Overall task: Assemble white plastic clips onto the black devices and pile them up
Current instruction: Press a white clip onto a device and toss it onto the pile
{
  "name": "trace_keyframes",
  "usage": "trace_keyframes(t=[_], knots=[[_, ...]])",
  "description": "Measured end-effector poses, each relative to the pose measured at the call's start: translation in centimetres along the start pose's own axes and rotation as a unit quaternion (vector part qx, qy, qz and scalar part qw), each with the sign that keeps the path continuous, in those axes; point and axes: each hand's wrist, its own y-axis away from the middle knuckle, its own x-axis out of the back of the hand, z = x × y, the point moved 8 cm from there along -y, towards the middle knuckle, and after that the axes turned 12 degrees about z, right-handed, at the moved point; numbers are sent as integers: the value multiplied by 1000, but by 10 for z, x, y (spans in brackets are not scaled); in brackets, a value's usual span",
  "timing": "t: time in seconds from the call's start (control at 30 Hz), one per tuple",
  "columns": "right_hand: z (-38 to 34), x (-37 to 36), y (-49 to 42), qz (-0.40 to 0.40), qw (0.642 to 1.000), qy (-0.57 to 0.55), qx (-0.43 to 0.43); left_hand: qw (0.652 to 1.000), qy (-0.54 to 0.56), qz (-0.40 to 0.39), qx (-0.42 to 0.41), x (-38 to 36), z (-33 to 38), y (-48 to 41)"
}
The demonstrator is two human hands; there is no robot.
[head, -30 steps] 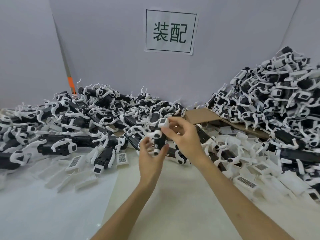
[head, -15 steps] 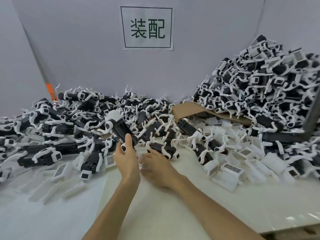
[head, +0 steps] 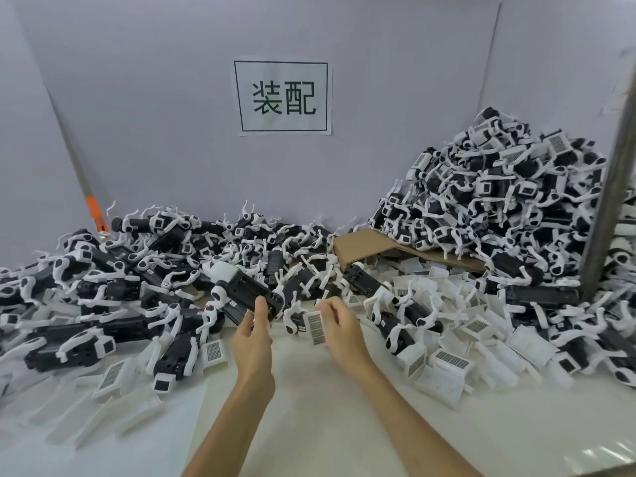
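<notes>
white table [head: 309, 425], pretty buried tbh. low sprawl of black devices [head: 113, 325], clips fitted, across left and back. taller heap [head: 499, 208] on right, sitting on cardboard sheet [head: 361, 246]. loose white clips [head: 447, 364] with barcode labels scattered front right, more along front left

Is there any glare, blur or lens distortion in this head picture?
Head view: soft, even light with faint shadows; small glare on the table at lower right; the grey post leans from wide-angle distortion; the right hand and its white clip look slightly blurred.
</notes>
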Motion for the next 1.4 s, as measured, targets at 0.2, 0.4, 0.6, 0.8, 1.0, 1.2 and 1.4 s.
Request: trace_keyframes(t=[0.2, 0.4, 0.6, 0.8, 1.0, 1.2, 1.4], knots=[[3, 4, -4, 4, 1000, -28, -12, 997, -68, -36, 11, -6, -8, 8], [10, 8, -7, 31, 998, -42, -38, 991, -93, -92, -38, -17, 0, 22], [12, 13, -9, 40, 994, -70, -72, 988, -112, -95, -44, -15, -1, 21], [20, 23, -13, 84, 986, -103, -102, 993, -72, -93, 10, -14, -8, 17], [25, 13, -12, 37, 956, -231, -177, 989, -62, -129, 28, -20, -11, 25], [19, -5, -4, -65, 967, -187, -162, 983, 4, -151, 102, -23, -13, 30], [14, -11, 0, -114, 964, -190, -147, 985, 42, -127, 106, -19, -17, 24]])
